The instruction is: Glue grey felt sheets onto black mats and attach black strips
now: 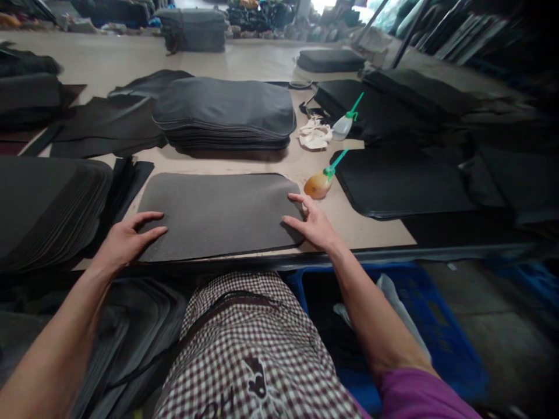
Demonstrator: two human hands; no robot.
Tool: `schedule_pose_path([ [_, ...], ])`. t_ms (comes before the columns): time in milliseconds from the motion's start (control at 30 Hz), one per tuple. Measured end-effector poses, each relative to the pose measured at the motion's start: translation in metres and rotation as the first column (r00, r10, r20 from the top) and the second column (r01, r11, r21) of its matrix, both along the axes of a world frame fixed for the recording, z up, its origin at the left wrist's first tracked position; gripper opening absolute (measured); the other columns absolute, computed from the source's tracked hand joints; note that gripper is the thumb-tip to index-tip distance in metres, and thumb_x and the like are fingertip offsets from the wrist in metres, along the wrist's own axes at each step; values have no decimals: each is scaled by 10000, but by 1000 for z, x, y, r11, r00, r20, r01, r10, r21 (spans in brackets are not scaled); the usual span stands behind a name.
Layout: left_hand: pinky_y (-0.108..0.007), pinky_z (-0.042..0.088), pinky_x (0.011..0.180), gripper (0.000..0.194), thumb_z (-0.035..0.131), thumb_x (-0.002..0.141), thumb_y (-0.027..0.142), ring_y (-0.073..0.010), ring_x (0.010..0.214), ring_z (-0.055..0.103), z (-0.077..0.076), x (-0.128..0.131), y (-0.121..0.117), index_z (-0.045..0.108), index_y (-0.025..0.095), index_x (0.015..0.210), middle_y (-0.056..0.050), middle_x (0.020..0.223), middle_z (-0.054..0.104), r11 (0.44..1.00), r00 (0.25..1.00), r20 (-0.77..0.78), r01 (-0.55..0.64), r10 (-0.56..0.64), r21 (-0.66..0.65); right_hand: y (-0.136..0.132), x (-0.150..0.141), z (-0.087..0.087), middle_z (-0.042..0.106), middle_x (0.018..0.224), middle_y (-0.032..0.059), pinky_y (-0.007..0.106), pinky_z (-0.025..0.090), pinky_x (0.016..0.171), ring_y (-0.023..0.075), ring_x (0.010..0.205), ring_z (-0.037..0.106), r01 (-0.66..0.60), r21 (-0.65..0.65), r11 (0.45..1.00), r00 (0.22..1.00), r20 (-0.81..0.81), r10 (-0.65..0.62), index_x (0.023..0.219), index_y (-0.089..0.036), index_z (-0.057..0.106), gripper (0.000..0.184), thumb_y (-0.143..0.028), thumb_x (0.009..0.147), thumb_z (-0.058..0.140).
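A dark grey sheet (218, 218) with rounded corners lies in front of me along the table's near edge. My left hand (126, 238) holds its left end, thumb and forefinger stretched over the top face. At the opposite end, my right hand (312, 221) has hold of the right edge in the same way, its other fingers mostly hidden. Just beyond my right hand stands a squeeze bottle with amber contents (318, 184) and a green nozzle. Behind it are a whitish bottle (343, 126), also green-nozzled, and a crumpled white cloth (315, 134).
A thick stack of black panels (225, 110) sits behind the sheet. Fanned grey sheets (48, 209) lie at the left, more black panels (402, 180) at the right. Below the table edge is a blue crate (441, 331); a grey bundle (192, 29) stands far back.
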State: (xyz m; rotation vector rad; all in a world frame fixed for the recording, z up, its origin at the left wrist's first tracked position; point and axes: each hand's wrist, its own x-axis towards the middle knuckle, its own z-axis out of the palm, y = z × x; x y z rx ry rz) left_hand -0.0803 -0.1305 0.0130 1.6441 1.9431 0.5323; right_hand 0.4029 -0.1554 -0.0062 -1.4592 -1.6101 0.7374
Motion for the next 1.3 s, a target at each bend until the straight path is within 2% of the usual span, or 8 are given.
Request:
schedule_pose_path([
  [67, -356, 552, 953, 633, 758, 755, 662, -281, 1080, 709, -8, -3, 1, 738, 304, 1277, -27, 1176, 763, 998, 998, -53, 40, -38, 38, 0, -1, 0, 643, 1387, 103, 517, 444, 1167, 321, 1308, 584, -11, -11, 1000, 1000, 29, 11, 1369, -217, 627, 661, -393, 764, 825],
  [200, -344, 515, 1025, 575, 712, 809, 638, -262, 1112, 694, -17, -6, 1, 732, 292, 1268, -29, 1220, 756, 975, 986, -111, 142, -124, 171, 0, -1, -3, 657, 1374, 102, 502, 466, 1152, 307, 1268, 618, 7, -83, 997, 1000, 9, -7, 1381, -207, 613, 660, -362, 768, 805],
  [367, -335, 509, 1032, 525, 697, 836, 605, -248, 1082, 700, -18, -6, -1, 728, 297, 1260, -26, 1256, 749, 954, 976, -139, 195, -166, 228, -1, -3, -6, 635, 1409, 107, 499, 426, 1189, 309, 1316, 588, 12, -20, 1000, 998, 58, -11, 1375, -201, 618, 636, -358, 782, 786],
  [633, -350, 497, 1060, 551, 688, 828, 626, -263, 1140, 687, -17, -6, -1, 718, 302, 1273, -28, 1273, 744, 969, 982, -131, 159, -136, 189, -5, -4, -5, 629, 1415, 99, 520, 425, 1189, 313, 1321, 583, 1, -31, 1000, 998, 58, 1, 1377, -227, 615, 631, -363, 787, 794],
  [833, -364, 469, 1106, 519, 688, 838, 604, -268, 1214, 664, -16, -5, -3, 719, 304, 1261, -32, 1303, 732, 959, 978, -124, 189, -165, 210, -5, -3, -3, 628, 1417, 97, 522, 422, 1199, 313, 1323, 582, -12, -63, 998, 1000, 4, 13, 1385, -224, 617, 645, -368, 784, 801],
  [1133, -379, 476, 1102, 525, 677, 857, 603, -275, 1190, 679, -16, -2, -5, 709, 295, 1280, -48, 1297, 737, 948, 966, -147, 240, -212, 212, -4, 2, -6, 653, 1369, 95, 530, 450, 1179, 323, 1309, 597, 4, -66, 998, 1000, -18, -5, 1363, -227, 632, 632, -351, 769, 812],
  [1300, -372, 506, 1044, 542, 689, 841, 621, -275, 1133, 695, -14, -6, -4, 712, 304, 1280, -44, 1259, 744, 958, 975, -159, 187, -154, 218, -6, -2, -5, 651, 1382, 97, 526, 440, 1186, 314, 1302, 602, -25, -48, 999, 1000, 15, 26, 1373, -222, 628, 632, -350, 780, 806],
])
